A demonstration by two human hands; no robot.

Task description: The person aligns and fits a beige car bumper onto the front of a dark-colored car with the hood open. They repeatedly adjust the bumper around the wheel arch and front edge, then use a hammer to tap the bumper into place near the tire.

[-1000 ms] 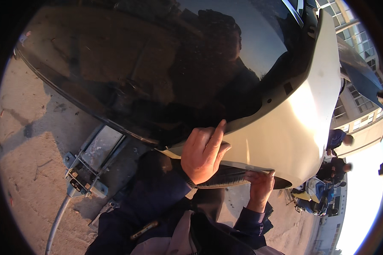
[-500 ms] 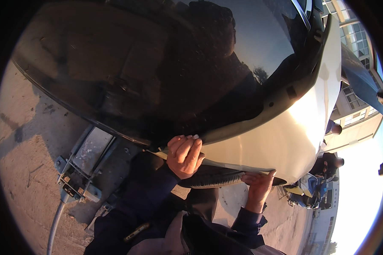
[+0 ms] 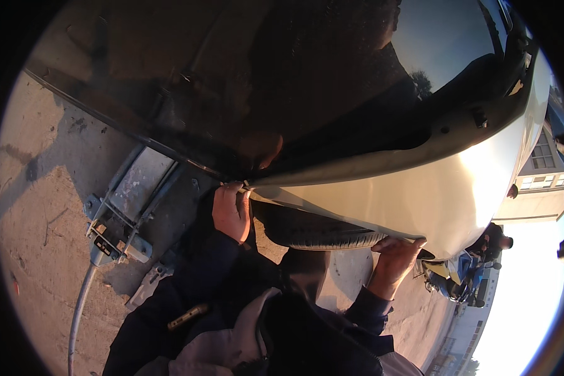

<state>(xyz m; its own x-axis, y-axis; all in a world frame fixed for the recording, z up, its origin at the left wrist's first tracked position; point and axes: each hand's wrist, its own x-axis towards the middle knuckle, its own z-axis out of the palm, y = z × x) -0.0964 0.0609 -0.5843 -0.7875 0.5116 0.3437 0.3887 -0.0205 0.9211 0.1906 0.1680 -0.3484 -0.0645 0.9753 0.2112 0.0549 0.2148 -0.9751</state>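
A pale cream car fender [image 3: 445,188] curves across the right half of the view, with a black tyre [image 3: 319,233] under its wheel arch. My left hand [image 3: 230,212] grips the front corner of the fender's lower edge, where it meets the dark glossy body panel [image 3: 244,81]. My right hand [image 3: 395,258] holds the rear end of the wheel arch lip, fingers curled under it. Both sleeves are dark blue.
A blue hydraulic floor jack [image 3: 116,216] with a long grey handle [image 3: 81,307] lies on the concrete at the left. A person [image 3: 492,241] and a motorbike [image 3: 460,276] are at the far right, with buildings behind.
My left hand has slid down and left from the fender's face to its front corner and closed on the edge. The view has tilted so the car fills more of the frame.
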